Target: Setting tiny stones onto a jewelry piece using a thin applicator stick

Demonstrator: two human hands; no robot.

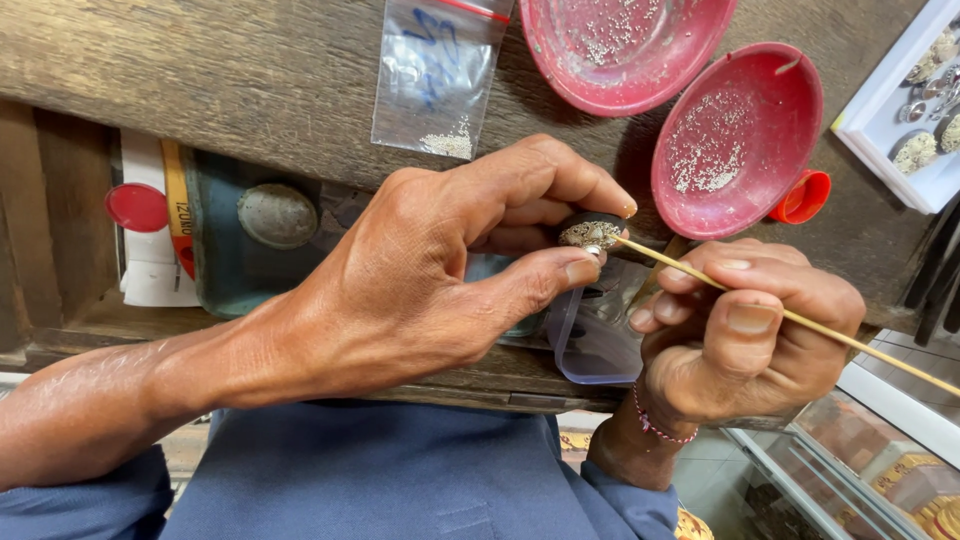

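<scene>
The left hand (440,265) pinches a small dark oval piece (590,233), crusted with tiny pale stones, between thumb and forefinger. The right hand (745,335) grips a thin wooden stick (800,320) between thumb and fingers, its tip touching the piece. Just beyond the fingertips lie two red dishes (740,140) (620,45) dusted with tiny pale beads. Farther out from the left knuckles lies a clear zip bag (435,75) with the same grains. A white tray (880,125) sits beyond the right fingers.
</scene>
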